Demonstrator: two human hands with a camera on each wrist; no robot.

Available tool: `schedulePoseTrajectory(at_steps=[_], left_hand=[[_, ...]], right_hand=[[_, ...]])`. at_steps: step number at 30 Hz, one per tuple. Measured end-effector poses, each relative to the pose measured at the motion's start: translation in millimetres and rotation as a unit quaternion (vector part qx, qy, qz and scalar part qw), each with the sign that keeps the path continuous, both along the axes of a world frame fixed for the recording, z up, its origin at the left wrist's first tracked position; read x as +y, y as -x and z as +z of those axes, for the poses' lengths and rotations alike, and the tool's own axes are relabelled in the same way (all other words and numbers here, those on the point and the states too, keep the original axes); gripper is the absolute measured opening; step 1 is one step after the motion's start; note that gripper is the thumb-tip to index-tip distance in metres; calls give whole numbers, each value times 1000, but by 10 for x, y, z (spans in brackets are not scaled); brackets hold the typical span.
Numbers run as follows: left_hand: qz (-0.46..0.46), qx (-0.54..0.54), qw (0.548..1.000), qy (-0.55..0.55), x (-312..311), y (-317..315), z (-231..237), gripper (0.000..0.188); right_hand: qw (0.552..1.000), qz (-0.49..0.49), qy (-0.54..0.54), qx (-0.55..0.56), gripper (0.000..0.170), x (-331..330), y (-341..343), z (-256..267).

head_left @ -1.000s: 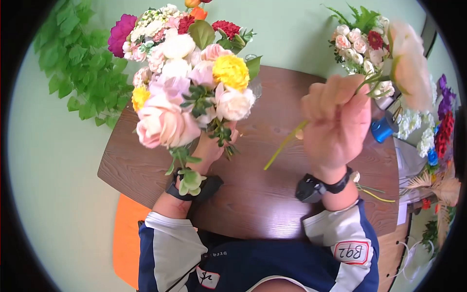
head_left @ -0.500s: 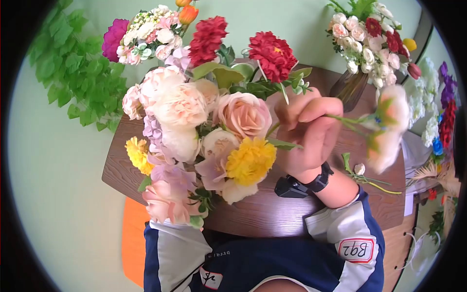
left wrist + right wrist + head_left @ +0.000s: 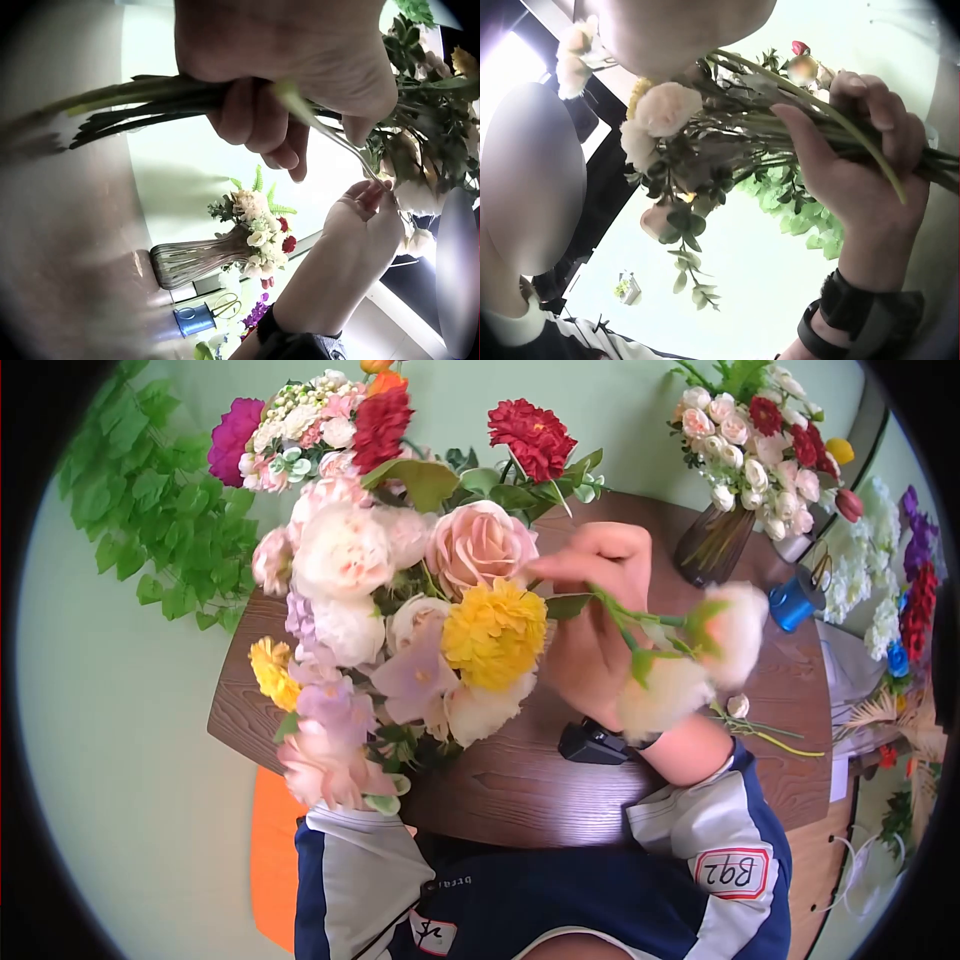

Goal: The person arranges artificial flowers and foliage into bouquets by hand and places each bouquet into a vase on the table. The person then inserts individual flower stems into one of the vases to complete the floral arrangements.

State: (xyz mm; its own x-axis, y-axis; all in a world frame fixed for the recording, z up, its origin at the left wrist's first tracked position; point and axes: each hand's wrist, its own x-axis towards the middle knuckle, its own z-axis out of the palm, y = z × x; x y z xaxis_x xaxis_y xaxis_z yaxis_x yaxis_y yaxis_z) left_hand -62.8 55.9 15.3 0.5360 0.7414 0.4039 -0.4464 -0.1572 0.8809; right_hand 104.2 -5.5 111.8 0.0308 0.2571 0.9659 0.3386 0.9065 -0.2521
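Note:
My left hand point(image 3: 881, 161) grips the gathered green stems point(image 3: 150, 97) of a large mixed bouquet point(image 3: 400, 620); in the head view the blooms hide this hand. Pink roses, white peony-like blooms, yellow and red flowers make up the bunch. At its right side, my right hand point(image 3: 590, 660) pinches the stem of a pale flower spray point(image 3: 735, 635) with two blurred cream blooms. Those blooms hang out to the right of the hand. The spray's stem point(image 3: 855, 135) slants across the bouquet stems, its cut end beside my left hand's fingers.
A glass vase point(image 3: 712, 545) of white and red flowers stands at the table's back right, with a blue spool point(image 3: 795, 600) near it. A small white flower point(image 3: 738, 706) lies on the brown table point(image 3: 520, 785). Another bouquet point(image 3: 300, 430) and green leaves point(image 3: 160, 510) are behind left.
The bouquet has come lower and nearer my body, then shifted slightly left. My right hand has brought the pale spray leftward to the bouquet, and its blooms have swung in closer.

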Motion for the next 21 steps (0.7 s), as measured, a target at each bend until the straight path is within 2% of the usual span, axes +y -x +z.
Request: schedulePoseTrajectory(at_steps=[1,2,3,5,8,9,11,12,15,16,21], left_hand=[[1,0,1000,2,5,13,-2,38],[2,-1,1000,5,11,21,-7,38],[3,-1,1000,7,16,28,-11,38],[3,-2,1000,12,17,40,-25,38],[3,-2,1000,18,40,58,-34,38],[3,-3,1000,21,46,62,-39,38],[5,-5,1000,24,61,73,-45,38],[6,-6,1000,27,68,75,-49,38],[8,-5,999,36,73,107,-67,38],[9,-5,999,38,75,125,-68,38],[12,-7,999,50,88,138,-74,38]], right_hand=[[999,14,39,1,20,4,-23,3],[999,-19,30,-39,27,88,-78,-24],[999,-18,30,-38,27,81,-67,-15],[995,65,66,-20,29,50,-27,10],[990,103,99,17,28,40,4,-26],[990,103,99,17,28,126,-24,-133],[973,183,142,4,22,367,-99,-404],[984,152,68,70,16,160,27,-168],[987,136,78,27,14,79,-17,-55],[976,178,93,83,16,92,35,-107],[983,164,46,66,21,206,-13,-147]])
